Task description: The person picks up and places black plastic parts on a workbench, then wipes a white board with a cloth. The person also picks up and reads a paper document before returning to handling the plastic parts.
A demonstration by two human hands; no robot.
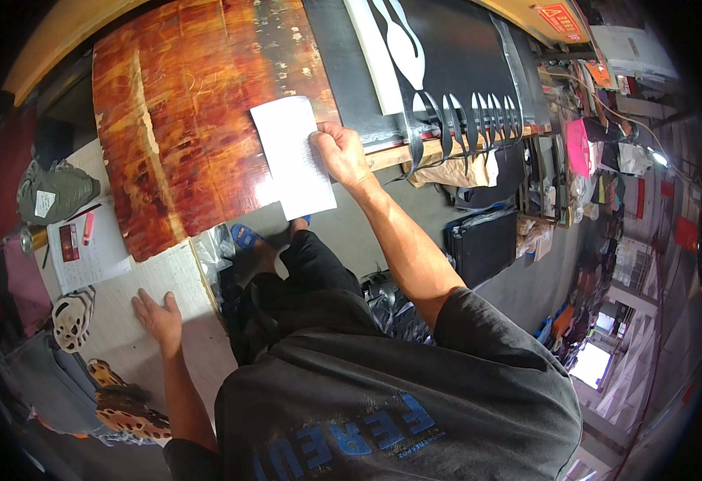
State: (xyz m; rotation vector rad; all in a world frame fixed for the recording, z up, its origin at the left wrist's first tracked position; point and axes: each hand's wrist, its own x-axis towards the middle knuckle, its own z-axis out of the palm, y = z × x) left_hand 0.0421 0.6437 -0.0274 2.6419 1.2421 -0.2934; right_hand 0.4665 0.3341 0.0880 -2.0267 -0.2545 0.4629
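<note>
My right hand [339, 154] grips the right edge of a white sheet of paper [291, 156] between thumb and fingers. The sheet hangs over the near right part of a glossy red-brown board [199, 120]. Faint lines show on its surface. My left hand [159, 319] lies on a pale tabletop [171, 276], fingers spread, holding nothing. Beyond the left hand lies another paper [98, 252] with handwriting, and a small red item [88, 228] rests on it.
At left sit a grey-green shoe [54, 192] and a white perforated clog [73, 319]; brown clogs [123, 405] lie nearer. A black sheet with white cut-out shapes [403, 48] covers the bench at right, black strips [447, 136] curling off its edge. Black flat stacks [483, 250] stand below.
</note>
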